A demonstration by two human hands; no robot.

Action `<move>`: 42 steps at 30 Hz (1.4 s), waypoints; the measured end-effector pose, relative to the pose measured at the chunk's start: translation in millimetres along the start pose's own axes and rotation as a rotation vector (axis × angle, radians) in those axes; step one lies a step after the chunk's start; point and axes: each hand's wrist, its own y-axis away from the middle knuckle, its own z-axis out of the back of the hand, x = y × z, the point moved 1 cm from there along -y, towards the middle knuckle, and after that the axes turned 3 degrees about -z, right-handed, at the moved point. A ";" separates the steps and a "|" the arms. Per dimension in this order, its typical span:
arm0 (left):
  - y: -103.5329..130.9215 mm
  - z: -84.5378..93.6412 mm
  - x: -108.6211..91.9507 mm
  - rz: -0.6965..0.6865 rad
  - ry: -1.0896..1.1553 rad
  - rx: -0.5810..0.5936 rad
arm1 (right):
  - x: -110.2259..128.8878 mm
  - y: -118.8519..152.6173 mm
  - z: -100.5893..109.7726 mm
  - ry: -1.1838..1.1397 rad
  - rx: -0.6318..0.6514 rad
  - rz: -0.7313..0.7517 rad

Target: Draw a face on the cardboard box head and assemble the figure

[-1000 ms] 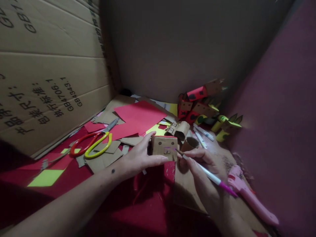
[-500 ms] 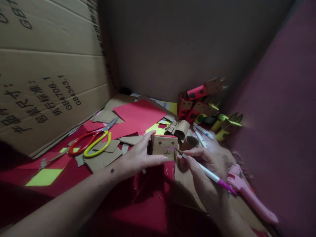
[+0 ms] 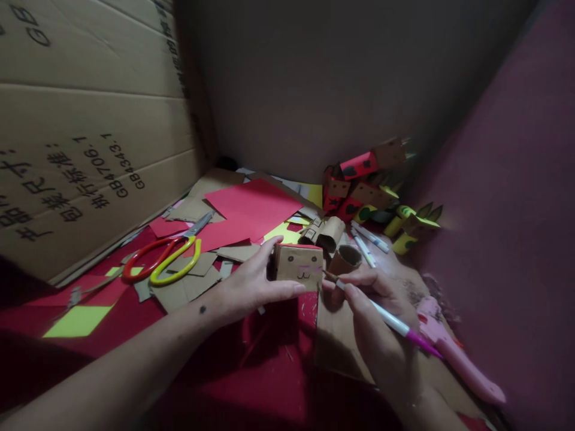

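Note:
My left hand (image 3: 254, 278) grips a small cardboard box (image 3: 291, 275) by its left side, thumb along the lower edge and fingers behind. Two dark eyes and a purple nose and mouth are drawn on its front. In my right hand (image 3: 375, 299) is a white marker (image 3: 389, 317) with a purple end, pinched like a pen. Its tip is close to the right edge of the drawn face; whether it touches I cannot tell. Just behind the right fingers stands a cardboard tube (image 3: 345, 258).
Scissors (image 3: 173, 257) with red and yellow handles lie left among cardboard scraps and red paper (image 3: 254, 209). A pink glue gun (image 3: 458, 353) rests at right. Two markers (image 3: 366, 245) lie behind the tube, and paper animal figures (image 3: 359, 191) stand by the wall.
The marker tip has drawn slightly away to the right of the box face, and my right hand shifted with it. A few more purple marks show near the right edge.

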 end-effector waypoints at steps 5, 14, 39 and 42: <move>1.3 0.5 -3.7 -0.006 -0.022 0.025 | -5.3 1.2 4.2 0.062 0.005 -0.034; 0.7 0.6 -2.8 -0.016 -0.035 0.023 | -5.9 -1.4 1.4 0.064 0.021 -0.062; 1.7 -7.4 -2.0 -0.002 0.046 -0.062 | 3.6 6.8 -5.4 0.037 -0.137 0.002; 1.2 -6.9 -0.7 0.009 0.020 -0.074 | 5.1 5.8 -7.3 0.037 -0.136 0.030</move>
